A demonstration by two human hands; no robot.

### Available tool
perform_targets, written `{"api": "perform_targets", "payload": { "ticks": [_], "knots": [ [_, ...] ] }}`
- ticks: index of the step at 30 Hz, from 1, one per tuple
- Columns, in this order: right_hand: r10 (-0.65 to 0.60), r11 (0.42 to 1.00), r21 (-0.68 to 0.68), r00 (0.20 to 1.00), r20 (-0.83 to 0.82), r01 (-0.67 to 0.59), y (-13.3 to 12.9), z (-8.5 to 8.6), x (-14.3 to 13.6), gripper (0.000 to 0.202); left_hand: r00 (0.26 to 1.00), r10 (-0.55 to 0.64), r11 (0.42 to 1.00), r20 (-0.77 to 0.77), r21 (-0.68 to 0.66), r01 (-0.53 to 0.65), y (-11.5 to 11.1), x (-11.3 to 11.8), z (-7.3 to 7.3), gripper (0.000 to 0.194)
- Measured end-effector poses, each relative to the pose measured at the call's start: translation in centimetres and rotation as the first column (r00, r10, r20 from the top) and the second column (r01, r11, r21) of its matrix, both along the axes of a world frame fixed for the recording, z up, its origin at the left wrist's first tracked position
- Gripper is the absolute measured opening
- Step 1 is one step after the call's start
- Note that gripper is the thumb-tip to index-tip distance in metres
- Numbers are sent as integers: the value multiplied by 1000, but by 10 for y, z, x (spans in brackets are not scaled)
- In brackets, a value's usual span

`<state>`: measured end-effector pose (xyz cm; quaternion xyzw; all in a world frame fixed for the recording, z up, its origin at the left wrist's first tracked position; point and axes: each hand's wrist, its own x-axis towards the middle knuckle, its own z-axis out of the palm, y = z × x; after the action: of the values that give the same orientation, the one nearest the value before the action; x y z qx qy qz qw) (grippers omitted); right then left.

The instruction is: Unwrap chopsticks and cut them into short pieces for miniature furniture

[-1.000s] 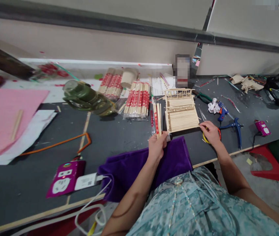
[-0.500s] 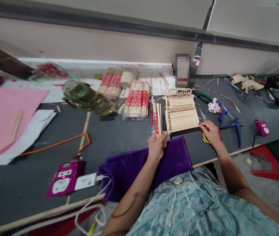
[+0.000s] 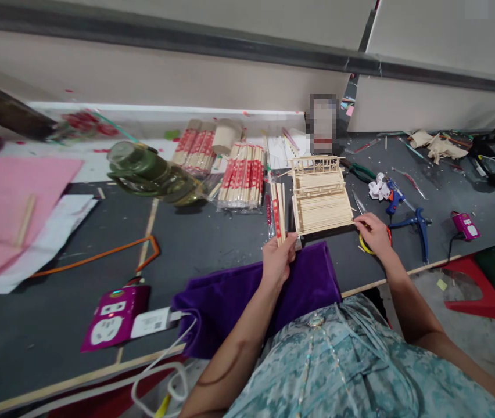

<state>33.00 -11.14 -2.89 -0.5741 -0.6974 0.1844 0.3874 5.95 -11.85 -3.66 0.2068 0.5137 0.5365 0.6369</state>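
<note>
Steadying step, apparently: left grip (image 3: pixel 279 259) clamps chopsticks (image 3: pixel 277 213), right grip (image 3: pixel 375 233) pinches the stick model (image 3: pixel 323 213) on the bench (image 3: pixel 230 249) by its near right corner; next move likely calls for light, level pressure.

Pale partition panels (image 3: pixel 439 40), dark rail (image 3: pixel 186 44); dark grey tabletop (image 3: pixel 225 244); red seat (image 3: pixel 487 306), grey floor (image 3: pixel 491 354).

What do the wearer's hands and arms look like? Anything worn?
Left hand and right hand: no gloves. Forearms: no sleeves or watch visible. Rings: too small to tell. Top: mottled teal and pale, with thin ties.
</note>
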Motion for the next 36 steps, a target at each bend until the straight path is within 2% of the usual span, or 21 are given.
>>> {"api": "perform_targets", "payload": {
  "ticks": [36],
  "knots": [
    [-12,996,-91,1000,6,13,0,5,0,20,999,-14,1000,-43,-8,13,-1,0,2,33]
  ]
}}
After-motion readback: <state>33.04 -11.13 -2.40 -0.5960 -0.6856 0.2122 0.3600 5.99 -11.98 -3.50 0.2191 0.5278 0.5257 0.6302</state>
